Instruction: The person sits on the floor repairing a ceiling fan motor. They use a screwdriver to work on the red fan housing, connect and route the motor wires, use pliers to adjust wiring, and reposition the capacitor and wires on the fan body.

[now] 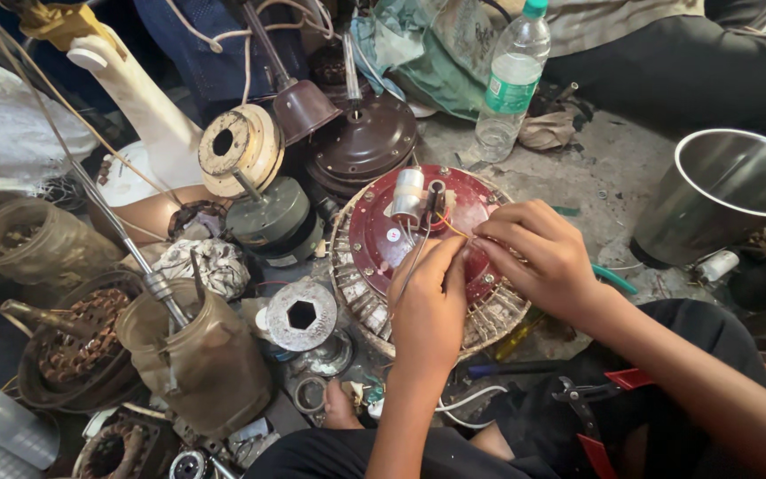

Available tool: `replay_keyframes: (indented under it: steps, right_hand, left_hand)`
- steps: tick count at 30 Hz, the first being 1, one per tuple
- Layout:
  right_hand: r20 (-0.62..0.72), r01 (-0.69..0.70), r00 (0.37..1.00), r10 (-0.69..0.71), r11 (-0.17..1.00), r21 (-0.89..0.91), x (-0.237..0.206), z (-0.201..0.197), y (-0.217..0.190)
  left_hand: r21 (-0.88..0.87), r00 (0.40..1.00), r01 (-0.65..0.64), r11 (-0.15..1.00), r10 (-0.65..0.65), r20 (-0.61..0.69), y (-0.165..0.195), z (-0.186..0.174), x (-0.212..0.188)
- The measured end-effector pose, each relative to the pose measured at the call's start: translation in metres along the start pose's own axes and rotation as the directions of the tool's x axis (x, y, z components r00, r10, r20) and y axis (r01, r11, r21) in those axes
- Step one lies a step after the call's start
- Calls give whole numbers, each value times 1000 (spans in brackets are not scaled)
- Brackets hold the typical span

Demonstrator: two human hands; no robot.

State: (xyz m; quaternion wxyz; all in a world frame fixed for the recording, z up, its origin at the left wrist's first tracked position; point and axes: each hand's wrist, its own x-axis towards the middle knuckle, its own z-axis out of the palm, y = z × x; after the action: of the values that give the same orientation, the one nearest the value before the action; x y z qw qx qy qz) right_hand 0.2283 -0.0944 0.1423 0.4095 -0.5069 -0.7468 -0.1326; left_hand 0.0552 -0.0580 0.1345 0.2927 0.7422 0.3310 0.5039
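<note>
Maroon motor housing [374, 235] with silver-grey capacitor [407, 193], clear bottle [509, 84] — green cap and label — red-handled pliers [597, 410], shiny steel pot [720, 200]

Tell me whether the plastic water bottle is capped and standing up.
Capped and upright: the plastic water bottle stands on the floor with its green cap on top, looking almost empty.

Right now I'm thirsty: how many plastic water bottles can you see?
1. The clear plastic bottle with a green cap stands at the top, beyond the red fan motor. Clutter may hide others.
</note>
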Motion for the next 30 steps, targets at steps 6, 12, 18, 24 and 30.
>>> replay_keyframes:
  steps: [6, 12, 18, 24, 30]
  right_hand:
    - [77, -196, 980, 184, 961, 195, -7, 14, 11]
    - [575, -834, 516, 635, 218, 507, -19, 20, 40]
    - [480, -861, 505, 717, 453, 229, -4, 0, 17]
    - [110, -27, 994, 24, 999, 21, 8, -8, -5]
    - [421, -676, 734, 533, 633, 377, 2, 15, 24]
  left_hand:
    - [-30, 1000, 24, 999, -24, 4, -2, -2, 1]
    - [18, 999, -28, 999, 28, 22, -5, -4, 0]
    - [22, 1000, -28, 999, 28, 13, -3, -2, 2]
    - [-7, 998, -57, 998, 57, 1, 2, -7, -1]
    - [-82, 998, 47, 996, -43, 53, -2, -6, 4]
